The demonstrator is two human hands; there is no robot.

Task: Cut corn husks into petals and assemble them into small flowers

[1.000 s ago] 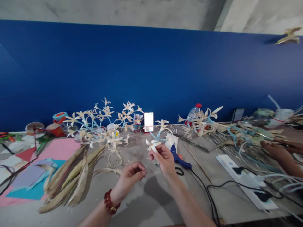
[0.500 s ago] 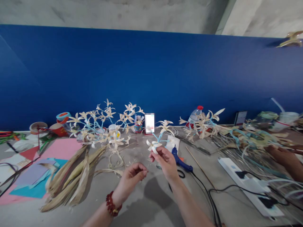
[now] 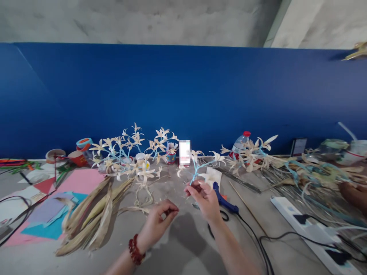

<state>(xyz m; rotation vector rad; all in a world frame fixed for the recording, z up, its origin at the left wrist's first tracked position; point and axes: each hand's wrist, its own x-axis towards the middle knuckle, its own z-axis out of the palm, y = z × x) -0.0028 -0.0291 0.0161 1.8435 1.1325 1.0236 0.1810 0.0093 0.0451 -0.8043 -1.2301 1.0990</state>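
Observation:
My right hand (image 3: 203, 198) is closed around the light-blue stem (image 3: 195, 173) of a small branch of artificial flowers. Pale, husk-like petals form its blossoms, one of them a flower (image 3: 217, 157) at the right tip. Lower and to the left, my left hand (image 3: 162, 217) hovers over the table with thumb and fingers pinched together; whether anything small is between them cannot be seen. A blue glue gun (image 3: 225, 200) lies just right of my right hand, beside a white card (image 3: 214, 176).
Finished flower branches (image 3: 126, 152) stand at the back left. Dried corn husks (image 3: 93, 217) lie on the left near coloured paper (image 3: 48, 214). To the right are a thin stick (image 3: 246, 206), a corded power strip (image 3: 304, 229), a bottle (image 3: 242, 144) and another person's hand (image 3: 352, 194).
The flower branch has turned in my right hand, so its blue stem and side blossoms now show upright. My left hand stays pinched in nearly the same place. The view has shifted slightly.

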